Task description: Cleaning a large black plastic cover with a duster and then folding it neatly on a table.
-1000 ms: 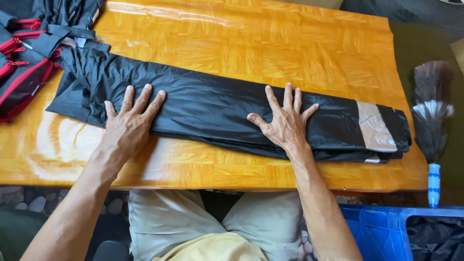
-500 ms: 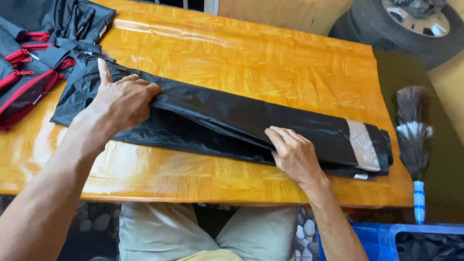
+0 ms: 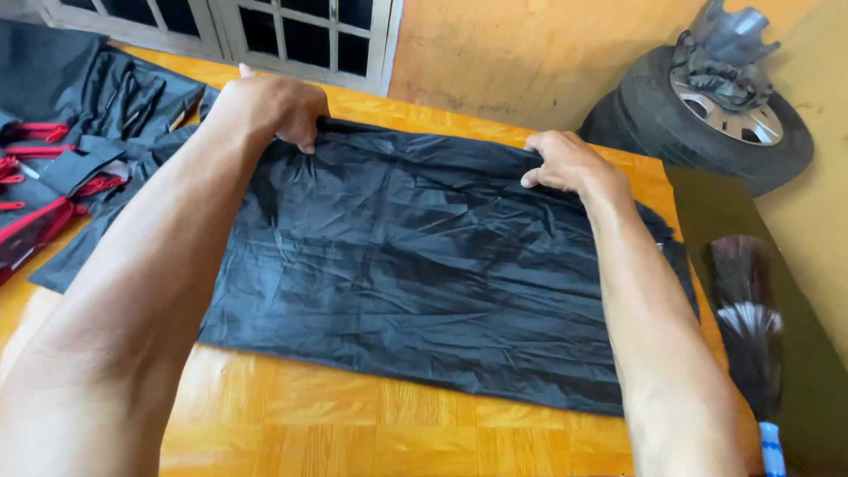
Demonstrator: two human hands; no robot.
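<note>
1. Your left hand (image 3: 269, 108) sits in the upper left of the frame, fingers curled and pinching the far edge of the black fabric sheet (image 3: 415, 265)
2. Your right hand (image 3: 565, 163) sits right of centre in the upper half, fingers pressed together on the same far edge, gripping a small fold of it
3. The black fabric sheet lies spread across the middle of the frame on the orange wooden table (image 3: 353, 424); it is wrinkled, its near edge running from lower left to lower right, and both your forearms cross over it
4. Bare tabletop shows along the bottom of the frame, between the sheet's near edge and you
5. At the left edge lies a pile of black and red fabric pieces (image 3: 53, 177), just beside the sheet's left end; you cannot tell whether they touch
6. At the right edge a feather duster (image 3: 749, 327) with dark and white plumes lies beside the table, its blue-and-white handle pointing to the lower right corner
7. In the upper right a car tyre with a silver hubcap (image 3: 707, 115) leans against the yellow wall
8. A barred window (image 3: 291, 35) fills the top left, behind the table
</note>
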